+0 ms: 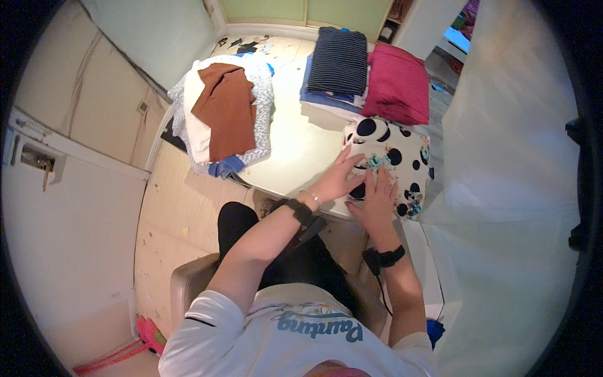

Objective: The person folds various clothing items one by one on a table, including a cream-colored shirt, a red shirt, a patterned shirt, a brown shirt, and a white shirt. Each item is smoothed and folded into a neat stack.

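A folded white garment with black dots and small blue flowers [408, 179] lies at the right front of the white table [295, 151]. My left hand [340, 177] rests on its left edge, fingers stretched out. Beside it, my right hand [378, 200] lies on the garment's front part with the fingers spread. Neither hand grips the cloth. Touching the garment's far edge is a folded crimson garment [397, 85]. Left of that sits a stack of folded clothes topped by a black striped one [338, 63].
On the table's left lies a loose pile of clothes, with a brown garment [227, 113] over white and grey patterned ones. A pale curtain [502, 157] hangs close on the right. I sit on a beige chair [188, 279]; a white door [69, 220] stands at left.
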Demonstrator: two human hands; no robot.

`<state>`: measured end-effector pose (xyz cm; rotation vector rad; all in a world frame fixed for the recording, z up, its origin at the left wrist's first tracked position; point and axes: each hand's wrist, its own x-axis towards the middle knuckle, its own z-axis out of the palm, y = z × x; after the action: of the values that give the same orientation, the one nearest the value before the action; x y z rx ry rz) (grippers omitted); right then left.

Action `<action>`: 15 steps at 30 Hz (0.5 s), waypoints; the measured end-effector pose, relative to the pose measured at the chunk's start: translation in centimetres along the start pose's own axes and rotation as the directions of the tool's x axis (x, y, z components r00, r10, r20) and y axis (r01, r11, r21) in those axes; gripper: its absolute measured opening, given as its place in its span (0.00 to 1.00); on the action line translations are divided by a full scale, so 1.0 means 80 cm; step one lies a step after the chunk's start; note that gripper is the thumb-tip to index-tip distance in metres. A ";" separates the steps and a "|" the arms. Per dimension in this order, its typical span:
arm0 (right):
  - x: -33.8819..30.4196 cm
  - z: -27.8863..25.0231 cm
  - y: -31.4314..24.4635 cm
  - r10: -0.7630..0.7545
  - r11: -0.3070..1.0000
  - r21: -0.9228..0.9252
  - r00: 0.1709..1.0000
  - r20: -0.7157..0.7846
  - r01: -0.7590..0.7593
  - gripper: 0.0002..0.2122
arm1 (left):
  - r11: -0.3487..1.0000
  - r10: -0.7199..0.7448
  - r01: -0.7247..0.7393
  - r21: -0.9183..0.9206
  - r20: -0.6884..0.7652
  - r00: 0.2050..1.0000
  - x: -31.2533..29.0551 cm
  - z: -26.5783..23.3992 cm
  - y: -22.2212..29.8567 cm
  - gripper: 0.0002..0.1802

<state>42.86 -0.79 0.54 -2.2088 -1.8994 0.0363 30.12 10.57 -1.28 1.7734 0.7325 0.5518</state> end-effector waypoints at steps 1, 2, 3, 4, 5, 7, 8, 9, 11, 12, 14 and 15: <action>0.008 0.007 -0.012 -0.070 0.997 0.019 0.998 0.004 0.070 0.43 | 0.998 0.053 -0.052 0.029 -0.031 0.998 -0.010 -0.011 -0.012 0.33; 0.015 0.018 -0.021 -0.126 0.991 0.037 0.992 0.004 0.126 0.42 | 0.974 0.085 -0.070 0.216 -0.062 0.994 -0.021 -0.028 -0.016 0.32; 0.024 0.023 -0.038 -0.186 0.981 0.062 0.983 0.005 0.185 0.40 | 0.969 0.108 -0.058 0.241 -0.202 0.973 -0.034 -0.044 -0.027 0.31; 0.031 0.025 -0.057 -0.234 0.965 0.111 0.971 -0.056 0.239 0.33 | 0.963 0.133 -0.042 0.266 -0.337 0.932 -0.048 -0.063 -0.040 0.31; 0.040 0.029 -0.074 -0.274 0.950 0.142 0.961 -0.043 0.278 0.32 | 0.964 0.097 0.029 0.265 -0.450 0.887 -0.062 -0.092 -0.052 0.31; 0.058 0.040 -0.109 -0.352 0.914 0.202 0.936 -0.033 0.351 0.30 | 0.890 0.043 0.287 0.353 -0.693 0.720 -0.080 -0.152 -0.078 0.33; 0.064 0.043 -0.130 -0.365 0.904 0.233 0.931 -0.022 0.360 0.27 | 0.784 0.073 0.464 0.413 -0.803 0.591 -0.088 -0.175 -0.101 0.36; 0.070 0.047 -0.147 -0.382 0.891 0.263 0.924 -0.009 0.371 0.27 | 0.749 0.021 0.581 0.320 -0.887 0.462 -0.094 -0.197 -0.093 0.41; 0.082 0.056 -0.177 -0.418 0.863 0.317 0.908 0.016 0.392 0.26 | 0.655 -0.097 0.737 0.166 -0.949 0.301 -0.096 -0.231 -0.116 0.37; 0.084 0.058 -0.190 -0.429 0.848 0.346 0.903 -0.001 0.403 0.25 | 0.667 -0.153 0.726 0.169 -0.922 0.356 -0.100 -0.244 -0.122 0.33; 0.089 0.062 -0.207 -0.419 0.815 0.458 0.907 0.042 0.355 0.26 | 0.692 -0.260 0.702 0.170 -0.848 0.462 -0.109 -0.261 -0.128 0.25; 0.091 0.064 -0.213 -0.415 0.796 0.509 0.907 0.067 0.326 0.26 | 0.731 -0.196 0.623 0.278 -0.789 0.582 -0.109 -0.261 -0.131 0.21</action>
<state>26.61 9.45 -0.34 -1.5141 -2.0937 0.5974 7.60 20.58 -5.03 1.7318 2.0113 0.7588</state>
